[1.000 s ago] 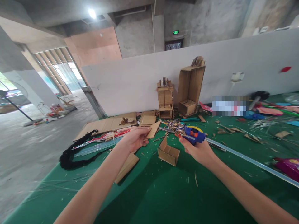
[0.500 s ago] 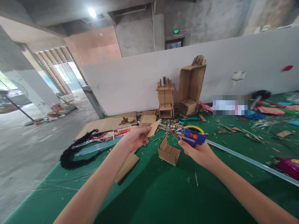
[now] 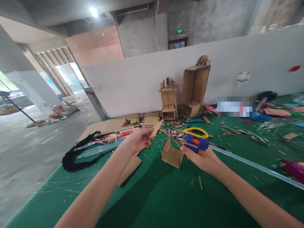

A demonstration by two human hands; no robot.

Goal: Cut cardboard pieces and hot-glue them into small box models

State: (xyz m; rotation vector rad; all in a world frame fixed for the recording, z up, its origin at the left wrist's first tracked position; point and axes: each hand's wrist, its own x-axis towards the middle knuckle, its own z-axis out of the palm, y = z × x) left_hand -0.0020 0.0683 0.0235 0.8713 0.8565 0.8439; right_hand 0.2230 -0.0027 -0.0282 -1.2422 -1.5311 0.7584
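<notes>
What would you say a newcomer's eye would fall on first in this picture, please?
Probably the blue glue gun in the right hand, its long clear stick running out toward the right edge. Next might come the tall cardboard frame and the shorter one to its left, both standing before the white partition. The black yarn also stands out, curled at the left of the green table.

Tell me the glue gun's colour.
The glue gun is blue with an orange-red patch; it shows in the head view.
</notes>
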